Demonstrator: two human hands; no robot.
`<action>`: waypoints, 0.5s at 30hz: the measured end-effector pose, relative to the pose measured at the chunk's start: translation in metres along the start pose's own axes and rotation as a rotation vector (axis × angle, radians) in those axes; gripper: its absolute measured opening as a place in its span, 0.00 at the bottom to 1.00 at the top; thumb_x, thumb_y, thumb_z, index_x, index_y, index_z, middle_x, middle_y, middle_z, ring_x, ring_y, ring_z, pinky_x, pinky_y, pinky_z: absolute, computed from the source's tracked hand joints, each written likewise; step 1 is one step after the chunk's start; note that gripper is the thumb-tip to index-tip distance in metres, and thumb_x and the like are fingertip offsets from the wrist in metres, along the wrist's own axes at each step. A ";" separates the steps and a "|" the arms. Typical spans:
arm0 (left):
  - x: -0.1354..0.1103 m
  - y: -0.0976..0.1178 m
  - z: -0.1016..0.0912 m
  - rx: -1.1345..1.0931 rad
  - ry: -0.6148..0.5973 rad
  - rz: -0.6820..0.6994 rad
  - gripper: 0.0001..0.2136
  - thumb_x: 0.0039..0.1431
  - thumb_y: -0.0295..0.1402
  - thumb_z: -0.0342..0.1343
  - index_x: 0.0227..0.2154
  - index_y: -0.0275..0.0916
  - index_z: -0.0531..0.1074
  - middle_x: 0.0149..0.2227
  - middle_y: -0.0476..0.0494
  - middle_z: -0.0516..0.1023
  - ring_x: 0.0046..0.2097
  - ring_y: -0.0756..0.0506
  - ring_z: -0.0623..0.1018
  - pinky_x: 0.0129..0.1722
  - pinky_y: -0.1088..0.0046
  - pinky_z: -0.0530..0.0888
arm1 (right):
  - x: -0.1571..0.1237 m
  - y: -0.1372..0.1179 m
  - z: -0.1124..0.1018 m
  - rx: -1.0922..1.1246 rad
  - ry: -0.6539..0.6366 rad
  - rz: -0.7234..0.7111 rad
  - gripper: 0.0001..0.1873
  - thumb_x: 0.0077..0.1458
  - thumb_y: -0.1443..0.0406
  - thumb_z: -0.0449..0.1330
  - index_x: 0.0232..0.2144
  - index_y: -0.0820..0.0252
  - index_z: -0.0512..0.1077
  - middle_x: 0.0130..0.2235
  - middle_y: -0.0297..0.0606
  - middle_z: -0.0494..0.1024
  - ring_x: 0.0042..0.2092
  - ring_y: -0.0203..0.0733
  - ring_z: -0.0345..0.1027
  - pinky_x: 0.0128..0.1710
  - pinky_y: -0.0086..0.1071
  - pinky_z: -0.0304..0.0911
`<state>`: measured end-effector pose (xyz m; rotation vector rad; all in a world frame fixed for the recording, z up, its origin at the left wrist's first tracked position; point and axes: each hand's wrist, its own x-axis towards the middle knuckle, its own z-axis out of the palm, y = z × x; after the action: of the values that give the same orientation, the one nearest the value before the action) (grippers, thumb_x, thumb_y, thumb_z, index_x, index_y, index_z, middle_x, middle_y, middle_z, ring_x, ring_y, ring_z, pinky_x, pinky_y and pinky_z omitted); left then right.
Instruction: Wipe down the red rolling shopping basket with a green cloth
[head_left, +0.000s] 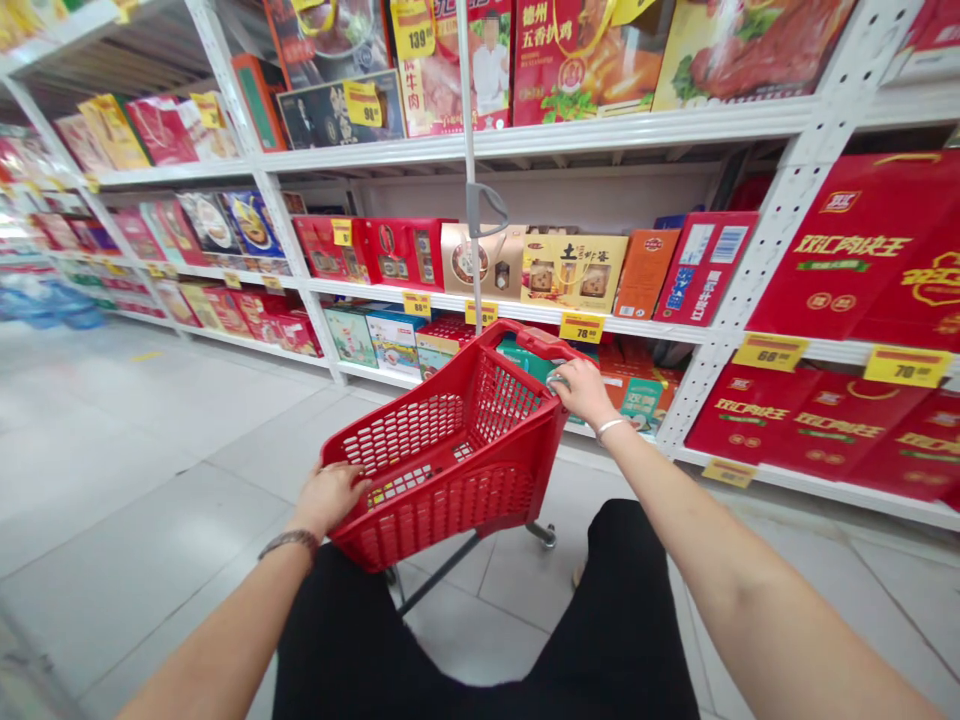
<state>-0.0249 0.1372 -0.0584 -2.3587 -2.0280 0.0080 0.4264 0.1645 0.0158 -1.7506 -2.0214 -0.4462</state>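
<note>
A red plastic mesh shopping basket on a wheeled cart [442, 450] stands in front of me on a metal frame. My left hand [330, 497] rests curled over its near left rim. My right hand [579, 390] grips the red handle at the basket's far right corner, close to the shelf. Little shows inside the basket, apart from a small yellow patch low down. A bracelet circles each wrist.
White metal shelving [795, 170] runs along the right, stacked with boxed food gifts in red and gold and yellow price tags. A grey pole with a hook [480, 208] rises from the cart. Pale floor tiles [150, 520] stretch left along the aisle.
</note>
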 end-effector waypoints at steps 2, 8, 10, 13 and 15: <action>-0.001 0.017 -0.004 -0.045 0.092 -0.084 0.22 0.65 0.40 0.41 0.49 0.38 0.78 0.54 0.34 0.79 0.59 0.37 0.74 0.65 0.52 0.59 | -0.005 -0.007 0.000 0.000 0.015 0.022 0.11 0.63 0.63 0.56 0.40 0.59 0.78 0.43 0.45 0.77 0.47 0.47 0.66 0.49 0.37 0.55; -0.012 0.098 0.002 -0.214 0.156 -0.110 0.26 0.70 0.42 0.33 0.62 0.44 0.67 0.65 0.41 0.68 0.67 0.35 0.64 0.65 0.39 0.53 | -0.029 -0.038 -0.002 -0.031 0.078 0.100 0.12 0.64 0.62 0.55 0.39 0.60 0.77 0.41 0.48 0.75 0.43 0.50 0.65 0.45 0.40 0.54; -0.012 0.106 0.005 -0.151 0.152 -0.099 0.26 0.69 0.44 0.34 0.63 0.43 0.66 0.66 0.38 0.66 0.68 0.32 0.60 0.65 0.35 0.49 | -0.039 -0.053 -0.004 -0.045 0.092 0.111 0.11 0.64 0.62 0.55 0.39 0.60 0.76 0.41 0.48 0.75 0.43 0.50 0.64 0.45 0.41 0.54; -0.007 0.090 0.005 -0.067 0.129 -0.043 0.25 0.69 0.42 0.35 0.62 0.46 0.68 0.66 0.38 0.66 0.67 0.30 0.62 0.63 0.32 0.50 | -0.055 -0.077 -0.010 -0.056 0.102 0.106 0.09 0.64 0.62 0.57 0.38 0.59 0.76 0.41 0.47 0.74 0.43 0.51 0.63 0.45 0.41 0.55; -0.001 0.070 0.003 0.002 0.095 0.044 0.24 0.68 0.37 0.35 0.61 0.48 0.68 0.65 0.40 0.67 0.67 0.30 0.63 0.62 0.30 0.48 | -0.065 -0.091 -0.018 -0.043 0.093 0.049 0.07 0.63 0.63 0.58 0.37 0.59 0.75 0.40 0.47 0.73 0.42 0.50 0.62 0.43 0.41 0.55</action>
<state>0.0444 0.1259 -0.0635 -2.3541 -1.9327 -0.0987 0.3456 0.0867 0.0011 -1.7672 -1.9138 -0.5488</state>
